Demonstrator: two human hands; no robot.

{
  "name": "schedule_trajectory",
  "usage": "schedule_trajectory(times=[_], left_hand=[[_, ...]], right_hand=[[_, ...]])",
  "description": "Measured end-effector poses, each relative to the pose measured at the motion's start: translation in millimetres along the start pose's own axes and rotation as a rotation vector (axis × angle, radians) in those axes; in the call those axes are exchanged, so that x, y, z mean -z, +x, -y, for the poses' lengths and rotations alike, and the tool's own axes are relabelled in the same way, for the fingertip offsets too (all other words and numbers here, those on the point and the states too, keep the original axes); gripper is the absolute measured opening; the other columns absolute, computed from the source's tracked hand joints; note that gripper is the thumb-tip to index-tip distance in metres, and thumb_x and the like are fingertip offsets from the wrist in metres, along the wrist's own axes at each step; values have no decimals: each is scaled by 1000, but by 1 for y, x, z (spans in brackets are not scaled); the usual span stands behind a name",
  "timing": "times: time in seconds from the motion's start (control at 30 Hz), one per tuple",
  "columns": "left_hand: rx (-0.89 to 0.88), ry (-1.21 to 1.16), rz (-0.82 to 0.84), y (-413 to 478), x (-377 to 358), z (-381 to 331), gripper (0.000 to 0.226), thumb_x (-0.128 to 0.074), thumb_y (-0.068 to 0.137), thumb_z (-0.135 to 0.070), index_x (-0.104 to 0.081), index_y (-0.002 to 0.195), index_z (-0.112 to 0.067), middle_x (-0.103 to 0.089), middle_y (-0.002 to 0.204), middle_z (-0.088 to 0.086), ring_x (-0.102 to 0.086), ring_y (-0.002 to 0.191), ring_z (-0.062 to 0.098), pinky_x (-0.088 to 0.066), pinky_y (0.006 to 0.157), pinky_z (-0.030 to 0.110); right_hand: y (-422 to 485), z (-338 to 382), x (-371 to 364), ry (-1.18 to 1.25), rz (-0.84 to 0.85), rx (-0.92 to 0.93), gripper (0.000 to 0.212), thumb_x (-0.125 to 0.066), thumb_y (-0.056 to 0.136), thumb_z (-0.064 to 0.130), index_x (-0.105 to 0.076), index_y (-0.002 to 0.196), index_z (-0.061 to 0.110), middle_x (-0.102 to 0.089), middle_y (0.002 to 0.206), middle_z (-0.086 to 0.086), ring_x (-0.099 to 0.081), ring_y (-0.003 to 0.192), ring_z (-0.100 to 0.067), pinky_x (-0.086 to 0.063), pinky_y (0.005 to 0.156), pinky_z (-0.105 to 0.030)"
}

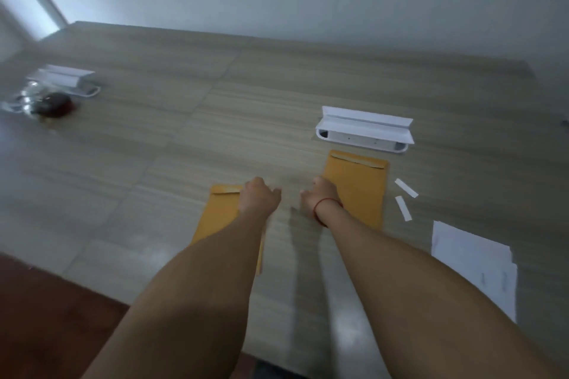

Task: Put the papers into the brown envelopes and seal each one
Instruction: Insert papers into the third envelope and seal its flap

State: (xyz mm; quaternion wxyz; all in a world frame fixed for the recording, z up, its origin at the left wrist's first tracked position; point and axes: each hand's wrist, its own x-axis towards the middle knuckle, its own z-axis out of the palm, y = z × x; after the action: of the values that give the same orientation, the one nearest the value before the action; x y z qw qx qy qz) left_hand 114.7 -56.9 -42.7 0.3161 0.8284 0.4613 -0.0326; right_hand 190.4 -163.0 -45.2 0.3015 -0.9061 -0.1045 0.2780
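Tabletop (277, 101) bears left envelope (220, 218), right envelope (360, 191) lengthwise, flaps away; left hand (260, 198), right hand (320, 194) curl, grip unclear.

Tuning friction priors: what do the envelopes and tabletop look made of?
Left envelope and right envelope: matte tan kraft paper, seemingly; thin, flat, folded flaps. Tabletop: grey wood-grain, probably laminate; striped print, soft glare patches.

Head-worn view, forward-down, close over table (277, 95)

Arms outstretched; left hand (260, 197), right hand (320, 194) curled, slightly apart.
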Motion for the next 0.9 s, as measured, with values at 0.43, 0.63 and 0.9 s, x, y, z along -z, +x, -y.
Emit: schedule_trajectory(times=[0.43, 0.63, 0.9], left_hand=[[179, 123, 37, 42, 31, 151, 49, -61, 87, -39, -52, 123, -6, -53, 127, 14, -51, 120, 34, -45, 97, 41], [130, 103, -24, 53, 30, 152, 48, -60, 87, -38, -52, 123, -7, -51, 126, 14, -49, 119, 32, -42, 102, 41], [283, -30, -36, 57, 22, 161, 60, -63, 80, -48, -48, 125, -11, -47, 128, 12, -42, 126, 30, -39, 105, 45]], right_hand=[[-4, 42, -147, 45, 3, -213, 34, -65, 84, 35, -63, 110, 14, -66, 113, -9, -63, 105, -30, -53, 86, -36], [1, 49, -152, 245, -52, -387, 44, -70, 84, 29, -58, 120, 6, -62, 124, -13, -60, 114, -33, -51, 89, -38], [5, 44, -147, 406, -22, -413, 32, -60, 92, 11, -61, 124, 6, -60, 130, -14, -58, 119, -32, -46, 98, -34]])
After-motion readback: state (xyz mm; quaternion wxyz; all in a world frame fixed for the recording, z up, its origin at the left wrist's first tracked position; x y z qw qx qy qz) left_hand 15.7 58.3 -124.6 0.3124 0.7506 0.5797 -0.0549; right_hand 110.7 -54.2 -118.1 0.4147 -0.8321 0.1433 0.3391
